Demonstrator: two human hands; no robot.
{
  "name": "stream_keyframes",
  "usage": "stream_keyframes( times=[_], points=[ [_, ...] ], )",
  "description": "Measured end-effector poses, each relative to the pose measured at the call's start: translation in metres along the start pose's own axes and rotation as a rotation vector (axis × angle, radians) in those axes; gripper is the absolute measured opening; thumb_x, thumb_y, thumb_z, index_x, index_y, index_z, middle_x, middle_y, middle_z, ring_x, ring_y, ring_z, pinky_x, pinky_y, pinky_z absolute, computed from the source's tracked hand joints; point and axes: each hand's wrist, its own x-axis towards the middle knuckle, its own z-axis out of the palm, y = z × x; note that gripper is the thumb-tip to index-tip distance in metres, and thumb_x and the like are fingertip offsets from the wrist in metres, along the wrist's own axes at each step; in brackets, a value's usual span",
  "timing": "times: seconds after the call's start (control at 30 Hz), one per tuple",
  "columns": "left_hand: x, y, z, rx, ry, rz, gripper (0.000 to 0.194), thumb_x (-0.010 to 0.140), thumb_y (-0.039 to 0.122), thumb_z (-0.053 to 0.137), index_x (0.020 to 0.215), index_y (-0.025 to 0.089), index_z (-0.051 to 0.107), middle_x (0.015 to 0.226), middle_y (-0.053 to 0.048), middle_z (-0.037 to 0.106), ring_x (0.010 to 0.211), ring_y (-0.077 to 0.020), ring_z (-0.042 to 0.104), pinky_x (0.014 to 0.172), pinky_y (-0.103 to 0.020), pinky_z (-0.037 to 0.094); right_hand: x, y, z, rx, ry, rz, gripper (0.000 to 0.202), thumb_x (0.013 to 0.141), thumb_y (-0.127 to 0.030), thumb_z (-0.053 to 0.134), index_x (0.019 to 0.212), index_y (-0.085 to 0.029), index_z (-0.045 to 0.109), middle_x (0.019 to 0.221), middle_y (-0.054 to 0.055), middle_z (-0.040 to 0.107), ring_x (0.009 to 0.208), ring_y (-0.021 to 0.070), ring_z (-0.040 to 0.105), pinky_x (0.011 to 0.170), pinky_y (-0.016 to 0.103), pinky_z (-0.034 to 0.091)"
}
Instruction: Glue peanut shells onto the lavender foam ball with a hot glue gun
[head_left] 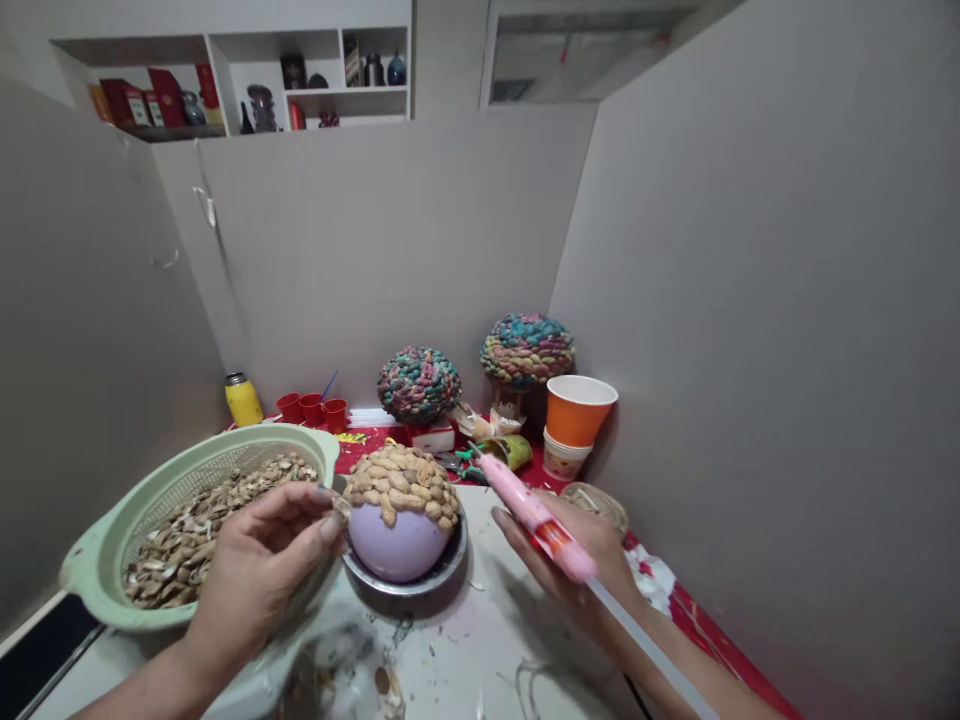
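Observation:
Between thumb and fingertips my left hand (274, 560) pinches a small peanut shell (341, 507), close to the left side of a purple balloon (394, 543). Peanut shells (401, 480) cover the balloon's upper part, and its lower part is bare. The balloon sits in a metal bowl (409, 590). To the right, my right hand (577, 560) is wrapped round a pink glue gun (525, 500), its tip pointing up and left, away from the balloon. A stick runs out of the gun's rear end. Behind my left hand, a green colander (97, 585) holds many loose shells.
Two colourful shell-covered domes (418, 385) (527, 348) stand at the back. Red cups (311, 408) and a yellow bottle (243, 400) are back left. An orange cup (576, 412) tops stacked cups at right. Grey panels enclose the table (465, 620), where scraps and glue strands lie.

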Motion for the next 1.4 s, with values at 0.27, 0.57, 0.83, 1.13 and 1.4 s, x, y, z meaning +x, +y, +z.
stream_keyframes(
  times=[0.27,0.57,0.83,1.13,1.4],
  points=[
    [0.004,-0.017,-0.003,0.393,-0.16,0.129,0.011,0.079,0.028,0.066,0.083,0.017,0.068,0.074,-0.002,0.069,0.066,-0.0148,0.063,0.062,-0.023,0.05,0.011,0.038,0.028,-0.224,-0.369,0.189,0.001,0.076,-0.019,0.058,0.076,-0.019,0.057,0.077,0.009,0.069,0.068,0.0236,0.062,0.056,0.028,0.027],
    [0.003,-0.034,0.009,0.438,-0.21,0.1,0.009,0.076,0.021,0.058,0.073,0.018,0.066,0.06,0.001,0.06,0.055,-0.014,0.053,0.053,-0.023,0.04,0.001,0.041,0.007,-0.179,-0.46,0.128,0.015,0.072,-0.028,0.07,0.083,-0.019,0.066,0.081,0.007,0.07,0.073,0.0244,0.064,0.06,0.029,0.038],
    [0.009,-0.039,0.023,0.446,-0.141,0.054,0.012,0.074,0.024,0.057,0.074,0.016,0.066,0.059,0.001,0.058,0.055,-0.0143,0.051,0.053,-0.024,0.039,0.052,-0.01,-0.002,0.227,-0.198,-0.078,0.021,0.093,-0.038,0.053,0.101,-0.02,0.061,0.103,0.007,0.067,0.097,0.0222,0.063,0.084,0.034,0.048],
    [0.009,-0.038,0.027,0.471,-0.111,0.019,0.013,0.076,0.026,0.056,0.071,0.016,0.062,0.06,0.002,0.057,0.057,-0.0142,0.049,0.055,-0.024,0.038,0.075,-0.05,0.05,0.542,-0.002,-0.238,0.016,0.094,-0.028,0.052,0.1,-0.019,0.063,0.109,0.01,0.064,0.107,0.0227,0.058,0.095,0.038,0.044],
    [0.013,-0.038,0.03,0.467,-0.088,0.041,0.012,0.075,0.026,0.06,0.068,0.017,0.062,0.058,0.002,0.058,0.055,-0.0136,0.051,0.053,-0.023,0.039,0.072,-0.053,0.06,0.602,0.023,-0.198,0.014,0.095,-0.028,0.052,0.093,-0.021,0.064,0.105,0.009,0.065,0.103,0.023,0.059,0.092,0.04,0.046]
  ],
)
